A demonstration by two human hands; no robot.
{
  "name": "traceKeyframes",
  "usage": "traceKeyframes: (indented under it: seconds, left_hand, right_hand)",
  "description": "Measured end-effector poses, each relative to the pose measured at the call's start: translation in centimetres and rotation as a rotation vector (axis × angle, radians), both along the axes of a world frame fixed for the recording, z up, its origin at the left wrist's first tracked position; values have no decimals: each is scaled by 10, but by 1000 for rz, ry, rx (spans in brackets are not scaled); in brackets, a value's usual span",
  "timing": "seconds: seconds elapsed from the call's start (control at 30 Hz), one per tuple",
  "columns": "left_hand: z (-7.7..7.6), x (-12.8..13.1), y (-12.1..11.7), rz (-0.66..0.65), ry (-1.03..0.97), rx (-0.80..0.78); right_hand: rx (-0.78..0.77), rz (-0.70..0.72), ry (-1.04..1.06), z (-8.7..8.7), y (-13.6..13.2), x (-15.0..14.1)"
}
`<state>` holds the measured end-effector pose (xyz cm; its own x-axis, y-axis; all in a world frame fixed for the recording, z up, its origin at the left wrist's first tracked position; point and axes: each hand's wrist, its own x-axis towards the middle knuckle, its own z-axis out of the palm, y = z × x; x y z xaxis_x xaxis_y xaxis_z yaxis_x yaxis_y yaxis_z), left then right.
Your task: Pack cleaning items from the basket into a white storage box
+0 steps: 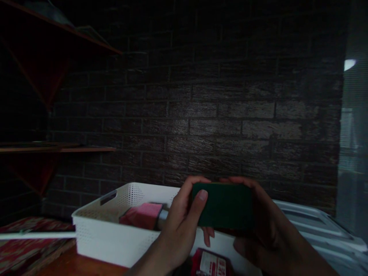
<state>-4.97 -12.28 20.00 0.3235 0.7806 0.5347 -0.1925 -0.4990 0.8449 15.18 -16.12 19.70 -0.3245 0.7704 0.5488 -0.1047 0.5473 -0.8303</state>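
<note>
A dark green rectangular block or box (225, 205) is held up level between my two hands, in front of the white basket (103, 239). My left hand (184, 218) is closed on its left end, with the thumb pressed on the near face. Around the right end curls my right hand (264, 218), its fingertips along the top edge; much of it lies in shadow. Inside the basket is a pink and dark cloth-like item (143, 214). Below the block sits a red package (211, 264) with a white label, partly cut off by the frame.
White slatted plastic (316, 222) stands at the right. Wooden shelves (86, 149) stick out at the left. A red patterned cloth (31, 226) and a white rod (37, 235) lie at lower left on the wooden surface (83, 266). Behind rises a dark brick wall (201, 115).
</note>
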Motion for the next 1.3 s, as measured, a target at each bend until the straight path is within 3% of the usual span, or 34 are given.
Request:
traceKeyframes:
  seconds: [0.23, 0.37, 0.5, 0.67, 0.87, 1.1, 1.2, 1.3]
  left_hand:
    - [-10, 0, -4, 86, 62, 126]
    - [-7, -1, -4, 164, 95, 229]
    - [-8, -1, -2, 186, 139, 186]
    - [-6, 2, -4, 217, 90, 9]
    - [13, 6, -14, 326, -37, -136]
    - [14, 0, 0, 219, -73, -174]
    - [12, -2, 3, 201, -11, -141]
    - [7, -5, 6, 176, 72, -84]
  right_hand:
    - [157, -344, -10, 4, 9, -20]
    - [225, -413, -36, -1, 12, -18]
    - [184, -482, -1, -9, 18, -17]
    - [156, -565, 10, -20, 22, -15]
    - [123, -465, 11, -17, 12, -16]
    - [90, -76, 90, -3, 9, -20]
    - [36, -65, 129, 1, 15, -16]
    - [8, -163, 112, 3, 20, -10]
